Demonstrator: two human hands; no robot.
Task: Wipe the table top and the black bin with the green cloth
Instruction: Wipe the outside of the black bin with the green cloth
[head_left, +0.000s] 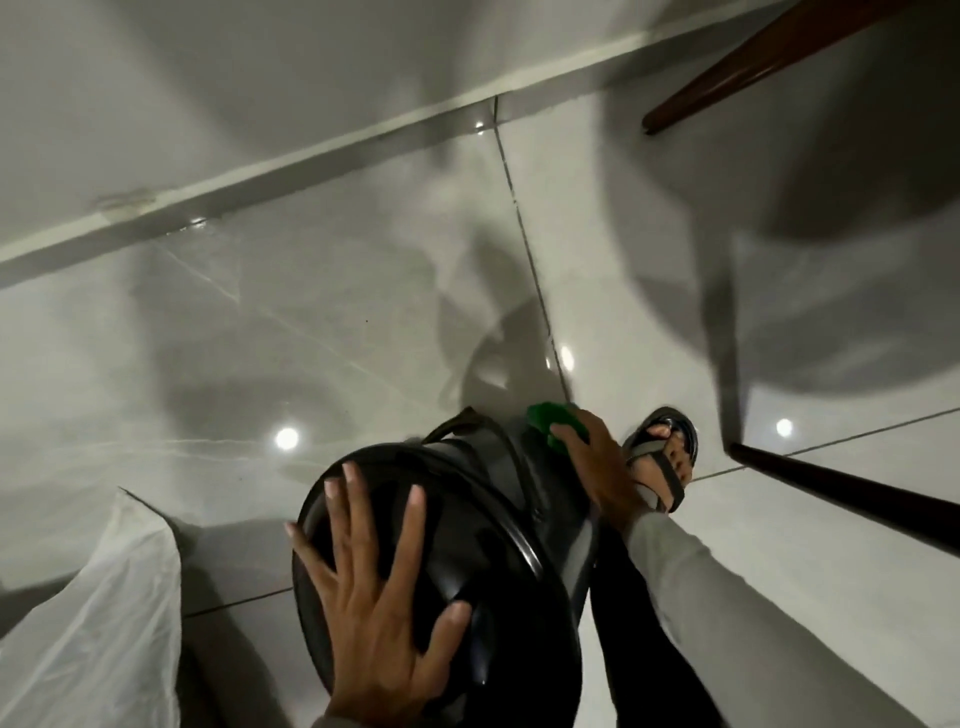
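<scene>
The black bin (524, 483) stands on the pale tiled floor at the lower middle, seen from above with its round lid shut. My left hand (382, 597) lies flat on the lid, fingers spread, pressing on it. My right hand (592, 457) reaches down the bin's far right side and presses the green cloth (545, 418) against the bin's wall. Only a small bunched part of the cloth shows beyond my fingers. The table top is out of view.
A dark wooden leg (852, 496) slants in from the right, and another (727, 73) crosses the top right. My sandalled foot (662, 452) stands beside the bin. A clear plastic bag (98, 613) lies at the lower left. A wall skirting (291, 161) runs behind.
</scene>
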